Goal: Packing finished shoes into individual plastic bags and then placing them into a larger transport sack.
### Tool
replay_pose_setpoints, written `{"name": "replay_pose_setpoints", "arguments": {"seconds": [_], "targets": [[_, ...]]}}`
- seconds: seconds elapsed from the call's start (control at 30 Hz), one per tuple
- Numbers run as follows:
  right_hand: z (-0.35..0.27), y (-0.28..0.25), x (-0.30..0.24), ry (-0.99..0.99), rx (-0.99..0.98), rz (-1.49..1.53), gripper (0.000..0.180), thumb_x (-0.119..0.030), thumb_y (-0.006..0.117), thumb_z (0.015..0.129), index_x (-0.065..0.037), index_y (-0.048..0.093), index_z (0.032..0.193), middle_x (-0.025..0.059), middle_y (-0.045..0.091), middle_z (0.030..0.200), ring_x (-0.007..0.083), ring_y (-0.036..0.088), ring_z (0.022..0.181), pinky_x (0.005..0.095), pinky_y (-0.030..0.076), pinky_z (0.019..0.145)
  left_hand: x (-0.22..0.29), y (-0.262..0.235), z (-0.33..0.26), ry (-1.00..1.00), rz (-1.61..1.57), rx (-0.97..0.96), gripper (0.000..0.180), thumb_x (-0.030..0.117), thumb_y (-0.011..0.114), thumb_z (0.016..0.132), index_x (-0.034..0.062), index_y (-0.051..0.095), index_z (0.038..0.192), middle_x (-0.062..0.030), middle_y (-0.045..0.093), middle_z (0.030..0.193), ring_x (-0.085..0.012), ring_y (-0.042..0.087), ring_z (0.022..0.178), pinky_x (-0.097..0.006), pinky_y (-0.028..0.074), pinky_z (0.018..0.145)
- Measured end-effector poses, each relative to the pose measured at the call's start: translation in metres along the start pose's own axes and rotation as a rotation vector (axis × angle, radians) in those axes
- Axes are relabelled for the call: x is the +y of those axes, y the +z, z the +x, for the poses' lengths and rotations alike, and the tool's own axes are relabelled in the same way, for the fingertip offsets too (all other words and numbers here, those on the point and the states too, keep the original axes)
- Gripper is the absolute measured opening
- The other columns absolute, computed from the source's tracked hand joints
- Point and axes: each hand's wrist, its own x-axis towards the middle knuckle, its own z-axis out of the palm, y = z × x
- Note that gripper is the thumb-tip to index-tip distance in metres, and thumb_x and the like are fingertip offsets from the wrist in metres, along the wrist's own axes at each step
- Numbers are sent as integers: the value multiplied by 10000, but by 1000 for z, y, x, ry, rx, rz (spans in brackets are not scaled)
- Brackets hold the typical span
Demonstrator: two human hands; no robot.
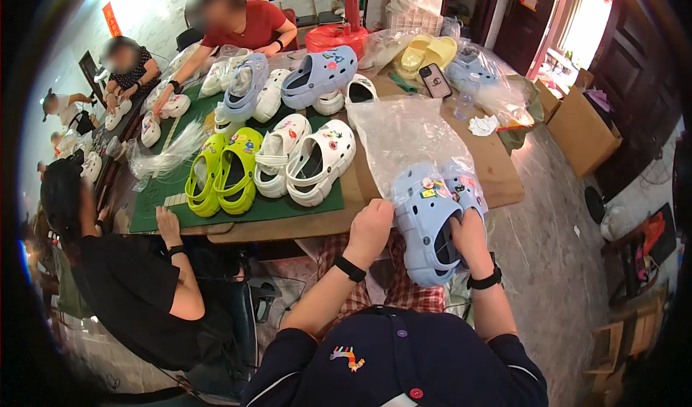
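A pair of light blue clogs (418,216) with colourful charms is held toe-forward at the table's near edge. Their toes are partly inside a clear plastic bag (400,137) that stretches away over the tabletop. My right hand (470,243) is closed round the pair at the foot openings, its fingers partly hidden in them. My left hand (371,228) is curled at the left side of the clogs, closed on the mouth of the bag; its fingertips are hidden.
White clogs (323,160) and lime green clogs (234,169) stand on a green mat (288,215) to the left, with more blue clogs (321,75) behind. A phone (435,81), yellow clogs (427,54) and crumpled paper (483,125) lie farther right. A co-worker in black (137,284) sits at my left.
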Motion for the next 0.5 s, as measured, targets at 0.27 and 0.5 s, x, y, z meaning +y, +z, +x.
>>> {"name": "replay_pose_setpoints", "arguments": {"seconds": [0.27, 0.5], "targets": [[3, 10, -2, 19, 100, 179, 327, -98, 568, 801, 28, 561, 1103, 295, 600, 948, 471, 559, 921, 491, 448, 808, 5, 4, -14, 43, -51, -79, 103, 119, 565, 865, 39, 499, 859, -166, 526, 823, -378, 556, 729, -456, 473, 618], [-2, 21, -28, 67, 76, -25, 284, -187, 618, 816, 91, 572, 855, 320, 590, 869, 480, 586, 827, 511, 475, 731, 2, -3, -5, 42, 80, -14, 66, 100, 523, 838, 61, 479, 808, -138, 513, 774, -341, 567, 683, -446, 479, 579]]}}
